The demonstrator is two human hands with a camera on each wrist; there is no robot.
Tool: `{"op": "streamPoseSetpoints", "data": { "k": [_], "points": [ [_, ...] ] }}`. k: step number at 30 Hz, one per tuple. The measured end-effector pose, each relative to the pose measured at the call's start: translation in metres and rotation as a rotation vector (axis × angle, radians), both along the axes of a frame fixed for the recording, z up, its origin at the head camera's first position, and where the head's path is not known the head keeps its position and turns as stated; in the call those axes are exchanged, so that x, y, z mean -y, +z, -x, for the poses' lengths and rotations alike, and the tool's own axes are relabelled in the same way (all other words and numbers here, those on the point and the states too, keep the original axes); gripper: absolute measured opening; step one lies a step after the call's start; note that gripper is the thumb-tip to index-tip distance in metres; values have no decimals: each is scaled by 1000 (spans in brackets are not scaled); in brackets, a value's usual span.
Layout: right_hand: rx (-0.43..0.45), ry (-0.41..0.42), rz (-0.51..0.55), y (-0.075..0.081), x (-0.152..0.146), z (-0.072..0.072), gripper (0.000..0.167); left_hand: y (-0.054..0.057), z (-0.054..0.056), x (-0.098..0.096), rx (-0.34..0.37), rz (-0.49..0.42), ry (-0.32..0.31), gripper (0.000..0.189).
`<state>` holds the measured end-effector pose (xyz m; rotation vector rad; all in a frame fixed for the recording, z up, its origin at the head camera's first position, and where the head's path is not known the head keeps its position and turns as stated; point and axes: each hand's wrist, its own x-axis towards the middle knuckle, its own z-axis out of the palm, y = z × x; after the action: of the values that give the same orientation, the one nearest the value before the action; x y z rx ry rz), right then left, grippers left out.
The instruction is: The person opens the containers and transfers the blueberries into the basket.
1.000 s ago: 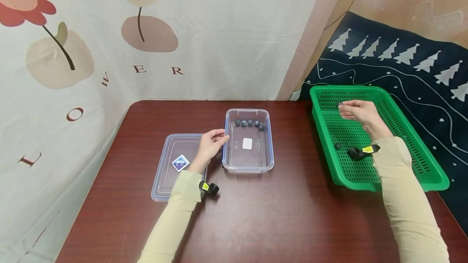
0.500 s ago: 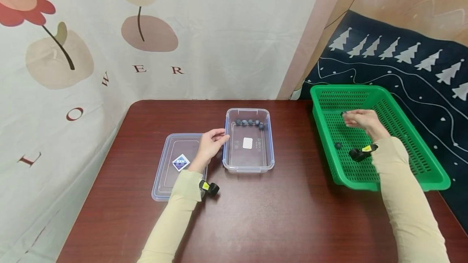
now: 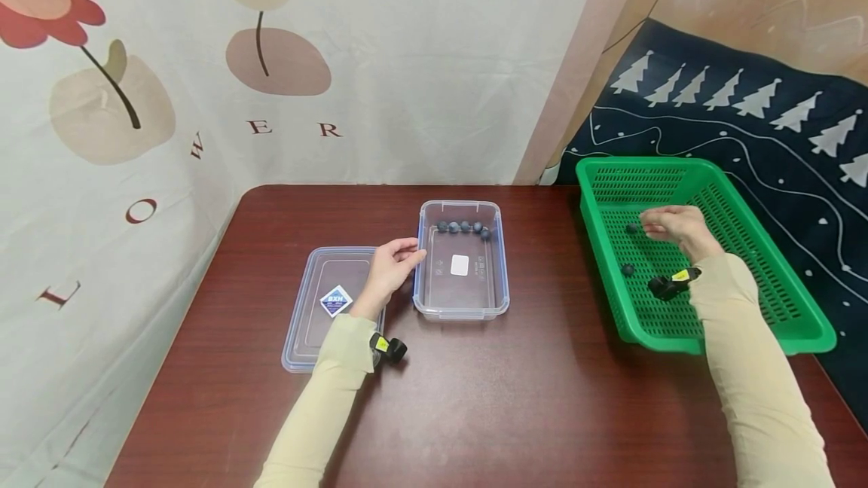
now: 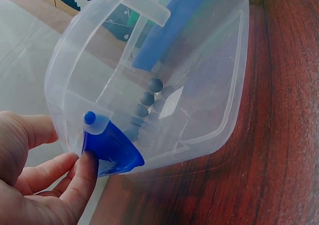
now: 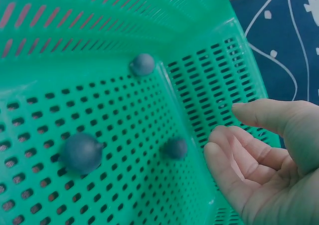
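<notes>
My left hand (image 3: 392, 271) holds the left side of a clear plastic food container (image 3: 461, 315), fingers at its blue latch (image 4: 112, 147) and thumb by the wall. Inside, several blueberries (image 3: 464, 227) lie in a row near the far end. My right hand (image 3: 678, 230) is over the green basket (image 3: 603, 300), its thumb and fingers apart with nothing between them. On the basket floor, the right wrist view shows a near blueberry (image 5: 82, 152), one by the far wall (image 5: 143, 64) and another close to the fingertips (image 5: 175, 148). The head view shows only two of these.
A clear lid (image 3: 315, 345) with a blue-and-white sticker lies left of the container, partly under the left forearm. The brown table (image 3: 542, 398) meets a printed curtain (image 3: 420, 81) at the back. Both wrists wear small black cameras.
My right hand has lowered into the basket and let go of a blueberry, which now lies left of the fingertips. The left hand and container have stayed put.
</notes>
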<state>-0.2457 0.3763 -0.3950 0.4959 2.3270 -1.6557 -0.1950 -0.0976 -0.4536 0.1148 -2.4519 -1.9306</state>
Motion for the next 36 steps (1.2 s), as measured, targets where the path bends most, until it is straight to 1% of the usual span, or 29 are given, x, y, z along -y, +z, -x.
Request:
{"op": "streamPoseSetpoints", "data": {
  "k": [5,9,13,16,20,21,23,27,31,36],
  "points": [
    [-25,-4,11,7,5,0,2,2,-1,0,5,11,8,32],
    [-49,-5,52,16,12,0,4,3,-2,0,4,12,7,32],
    [-84,10,45,25,23,0,16,1,-1,1,14,6,4,32],
    [-123,27,28,31,32,2,21,1,-1,1,18,4,3,32],
    [-175,39,90,39,44,4,4,0,-1,1,19,3,4,32],
    [-186,40,105,41,47,5,3,0,-1,1,20,5,4,32],
    [-207,45,132,45,53,5,12,1,-1,1,26,12,4,32],
    [-228,65,150,51,67,7,11,2,-1,1,35,23,5,32],
    [-240,87,152,56,81,9,5,3,-2,0,30,19,3,32],
    [-257,113,153,59,100,12,14,1,-1,0,20,11,9,32]
  ]
}}
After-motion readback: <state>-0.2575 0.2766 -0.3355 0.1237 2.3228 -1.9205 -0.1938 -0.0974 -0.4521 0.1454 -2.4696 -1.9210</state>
